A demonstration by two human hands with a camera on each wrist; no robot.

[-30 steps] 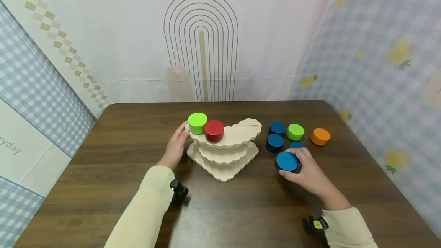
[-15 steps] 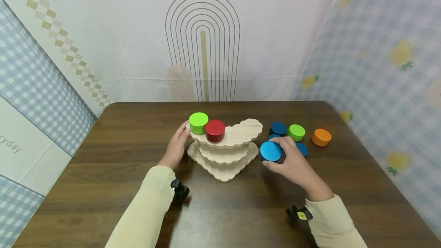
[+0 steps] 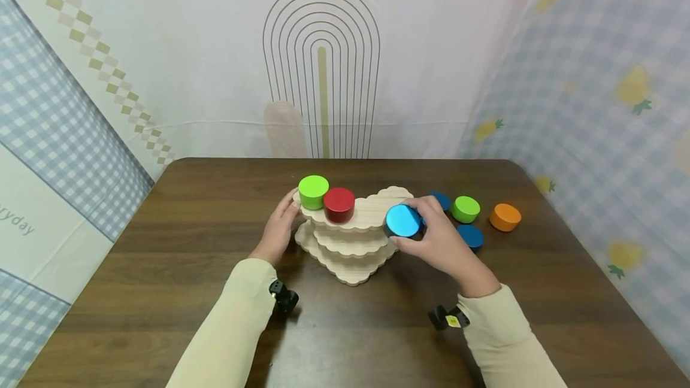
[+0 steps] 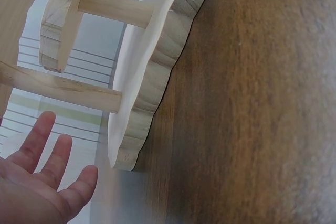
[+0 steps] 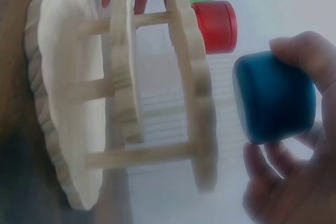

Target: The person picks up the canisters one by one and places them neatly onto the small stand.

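Observation:
A pale wooden tiered stand with scalloped edges (image 3: 372,211) has a light green round block (image 3: 313,191) and a red round block (image 3: 339,205) on the left of its top tier. Beside that tier's left end is my left hand (image 3: 279,226), fingertips right at the edge. In the left wrist view, several of its fingers (image 4: 58,156) are spread and fairly straight. My right hand (image 3: 439,241) grips a blue round block (image 3: 402,221) between thumb and fingers. The right wrist view shows this block (image 5: 275,98) apart from the top tier, level with a spot just above it.
To the right on the brown table (image 3: 350,328) lie a blue block (image 3: 471,236), a green block (image 3: 466,209) and an orange block (image 3: 505,217). Another blue one (image 3: 441,200) shows partly behind my right hand. A patterned cloth (image 3: 431,58) hangs behind the table.
My right hand has carried the blue block leftward and away from me, from beside the other blocks to the right part of the stand. The left hand stays at the stand's left end.

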